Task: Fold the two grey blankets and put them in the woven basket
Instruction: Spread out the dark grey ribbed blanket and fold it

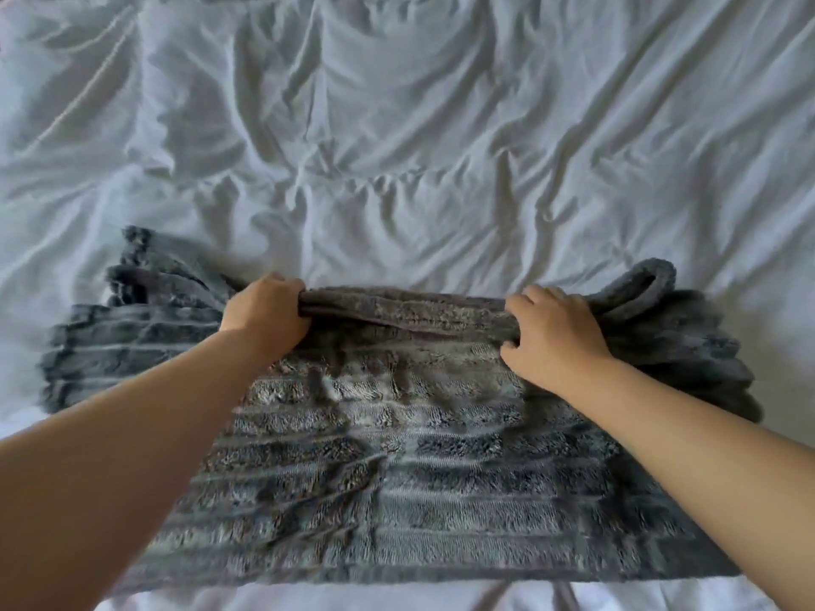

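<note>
A grey ribbed plush blanket lies across the near part of the bed, partly folded, with bunched layers sticking out at the left and right. My left hand grips the blanket's far folded edge with curled fingers. My right hand grips the same edge further right, thumb underneath the fold. I cannot tell whether the bunched parts belong to one blanket or two. No woven basket is in view.
A crumpled white sheet covers the bed and fills the whole far half of the view. The bed's near edge runs just below the blanket.
</note>
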Demonstrator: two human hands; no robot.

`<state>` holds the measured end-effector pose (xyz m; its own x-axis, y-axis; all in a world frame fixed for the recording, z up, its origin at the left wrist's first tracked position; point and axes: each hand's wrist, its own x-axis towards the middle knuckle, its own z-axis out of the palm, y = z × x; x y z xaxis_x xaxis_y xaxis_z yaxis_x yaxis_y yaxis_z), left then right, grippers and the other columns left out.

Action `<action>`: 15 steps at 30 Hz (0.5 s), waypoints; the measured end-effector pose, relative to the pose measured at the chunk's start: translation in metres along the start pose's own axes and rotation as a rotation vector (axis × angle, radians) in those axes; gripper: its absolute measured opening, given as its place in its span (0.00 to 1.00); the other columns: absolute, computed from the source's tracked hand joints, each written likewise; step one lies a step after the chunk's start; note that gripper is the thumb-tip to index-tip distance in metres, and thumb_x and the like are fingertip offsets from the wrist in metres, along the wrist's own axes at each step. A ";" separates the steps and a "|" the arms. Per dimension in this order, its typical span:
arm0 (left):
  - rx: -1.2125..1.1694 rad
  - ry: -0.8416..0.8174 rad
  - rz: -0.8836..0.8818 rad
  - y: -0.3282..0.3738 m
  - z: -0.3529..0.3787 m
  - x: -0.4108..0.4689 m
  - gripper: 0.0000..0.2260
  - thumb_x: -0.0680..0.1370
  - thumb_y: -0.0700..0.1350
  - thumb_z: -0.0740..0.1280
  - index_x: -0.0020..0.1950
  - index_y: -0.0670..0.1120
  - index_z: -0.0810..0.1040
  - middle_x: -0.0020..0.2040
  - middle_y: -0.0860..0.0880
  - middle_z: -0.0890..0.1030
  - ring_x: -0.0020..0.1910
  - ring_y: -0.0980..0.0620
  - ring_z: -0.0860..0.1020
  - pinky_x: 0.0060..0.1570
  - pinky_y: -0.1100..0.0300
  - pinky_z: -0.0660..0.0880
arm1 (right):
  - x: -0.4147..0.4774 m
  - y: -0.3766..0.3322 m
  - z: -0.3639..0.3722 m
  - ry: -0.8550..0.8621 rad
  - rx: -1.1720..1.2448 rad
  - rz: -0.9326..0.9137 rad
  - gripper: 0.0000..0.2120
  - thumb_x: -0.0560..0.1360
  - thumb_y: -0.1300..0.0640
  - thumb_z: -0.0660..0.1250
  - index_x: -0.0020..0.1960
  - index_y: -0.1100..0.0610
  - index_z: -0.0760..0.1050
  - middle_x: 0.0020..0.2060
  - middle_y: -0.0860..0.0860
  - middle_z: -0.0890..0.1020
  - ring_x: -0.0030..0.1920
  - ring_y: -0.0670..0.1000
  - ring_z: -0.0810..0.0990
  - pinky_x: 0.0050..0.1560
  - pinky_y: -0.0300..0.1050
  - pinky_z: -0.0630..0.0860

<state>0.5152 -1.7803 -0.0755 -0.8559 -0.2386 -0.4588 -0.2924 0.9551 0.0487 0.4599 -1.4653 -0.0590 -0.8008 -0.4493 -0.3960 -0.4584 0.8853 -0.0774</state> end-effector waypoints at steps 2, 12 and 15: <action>0.000 0.007 0.068 -0.008 -0.005 -0.012 0.05 0.74 0.45 0.65 0.47 0.45 0.75 0.44 0.47 0.72 0.42 0.45 0.76 0.43 0.54 0.75 | 0.018 -0.036 -0.003 -0.011 0.022 -0.070 0.26 0.72 0.45 0.67 0.65 0.55 0.67 0.61 0.52 0.74 0.61 0.56 0.72 0.64 0.53 0.66; 0.116 0.057 0.290 -0.050 -0.004 -0.010 0.12 0.69 0.47 0.66 0.52 0.54 0.79 0.49 0.53 0.78 0.56 0.48 0.75 0.60 0.53 0.59 | 0.074 -0.178 0.003 -0.056 0.173 -0.318 0.10 0.71 0.64 0.65 0.38 0.55 0.64 0.38 0.49 0.67 0.47 0.55 0.71 0.41 0.45 0.63; 0.128 -0.016 0.249 -0.099 -0.012 0.013 0.18 0.70 0.45 0.67 0.60 0.53 0.76 0.58 0.52 0.78 0.64 0.49 0.72 0.72 0.49 0.48 | 0.087 -0.191 0.007 -0.085 0.210 -0.302 0.06 0.72 0.62 0.64 0.41 0.56 0.68 0.40 0.50 0.69 0.45 0.55 0.73 0.38 0.46 0.67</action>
<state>0.5277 -1.8804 -0.0757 -0.8874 0.0076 -0.4609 -0.0172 0.9986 0.0495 0.4808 -1.6723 -0.0850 -0.6024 -0.6902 -0.4009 -0.5731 0.7236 -0.3847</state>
